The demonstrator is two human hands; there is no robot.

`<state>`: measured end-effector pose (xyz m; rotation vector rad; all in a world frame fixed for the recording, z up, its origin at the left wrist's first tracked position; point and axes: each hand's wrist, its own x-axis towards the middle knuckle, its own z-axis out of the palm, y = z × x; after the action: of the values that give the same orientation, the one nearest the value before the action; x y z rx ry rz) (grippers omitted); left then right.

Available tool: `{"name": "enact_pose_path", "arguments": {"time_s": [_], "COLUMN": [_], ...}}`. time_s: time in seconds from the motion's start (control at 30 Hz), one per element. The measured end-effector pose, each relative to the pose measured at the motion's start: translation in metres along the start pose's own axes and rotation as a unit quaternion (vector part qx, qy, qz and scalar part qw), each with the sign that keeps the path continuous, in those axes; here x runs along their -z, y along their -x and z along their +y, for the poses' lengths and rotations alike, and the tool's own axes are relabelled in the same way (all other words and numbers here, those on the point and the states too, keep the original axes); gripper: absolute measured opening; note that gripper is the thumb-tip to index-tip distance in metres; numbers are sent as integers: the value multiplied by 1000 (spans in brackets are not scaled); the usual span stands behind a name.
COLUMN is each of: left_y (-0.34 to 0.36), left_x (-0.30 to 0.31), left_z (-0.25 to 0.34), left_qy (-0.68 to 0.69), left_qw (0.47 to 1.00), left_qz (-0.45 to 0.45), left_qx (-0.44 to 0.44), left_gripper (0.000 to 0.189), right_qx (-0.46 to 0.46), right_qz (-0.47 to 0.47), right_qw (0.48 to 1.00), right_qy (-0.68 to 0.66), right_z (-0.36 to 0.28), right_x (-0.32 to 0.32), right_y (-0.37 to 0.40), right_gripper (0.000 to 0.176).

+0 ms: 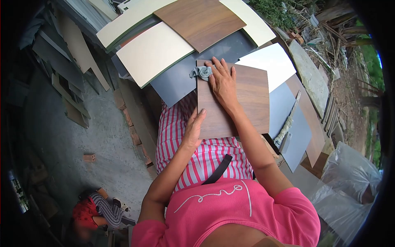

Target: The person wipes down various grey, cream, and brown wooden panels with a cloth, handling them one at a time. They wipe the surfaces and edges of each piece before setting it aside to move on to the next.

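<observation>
A brown wood-grain board (pixel 247 99) lies across my lap, its upper part over a dark grey panel (pixel 173 84). My left hand (pixel 193 128) grips the board's lower left edge, with the thumb on top and the other fingers mostly hidden at the side. Near the upper left corner, my right hand (pixel 223 82) presses a crumpled grey-blue cloth (pixel 202 73) against the surface. The cloth sticks out on the thumb side, while several fingers stretch over the board.
Cream panels (pixel 156 51) and another wood-grain panel (pixel 201 20) are stacked ahead. A knife-like tool with a wrapped handle (pixel 284 131) rests on a blue-grey panel (pixel 294 148) at right. Boards (pixel 61 61) lean at left. Another person (pixel 96 212) is at lower left. Plastic sheeting (pixel 345 189) lies at right.
</observation>
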<state>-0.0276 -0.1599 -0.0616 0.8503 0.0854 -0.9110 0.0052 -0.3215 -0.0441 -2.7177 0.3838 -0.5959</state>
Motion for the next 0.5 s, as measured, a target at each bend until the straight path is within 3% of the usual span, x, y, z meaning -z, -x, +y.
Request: {"name": "enact_pose_path", "arguments": {"time_s": [0.13,0.27,0.3,0.4,0.47,0.5], "left_y": [4,4,5,3,3,3], "left_x": [-7,-8,-8,-7,-6,-6], "left_z": [3,4,6,5,5,5], "left_qy": [-1,-7,-9,-10,-12,-10], "left_qw": [1000,1000,1000,1000,1000,1000], "left_qz": [9,7,7,5,11,10], "left_qx": [0,5,10,14,12,8], "left_gripper": [54,56,56,57,57,56], "right_qx": [-163,-329,-319,-291,-263,-291], "right_qz": [63,86,97,132,156,154], "right_qw": [983,933,933,933,952,942], "right_qy": [50,119,136,165,28,-65], "right_z": [78,162,177,169,116,92], "right_x": [15,49,55,63,69,64], "right_y": [14,54,65,79,72,69], "right_gripper": [36,39,36,30,25,21]}}
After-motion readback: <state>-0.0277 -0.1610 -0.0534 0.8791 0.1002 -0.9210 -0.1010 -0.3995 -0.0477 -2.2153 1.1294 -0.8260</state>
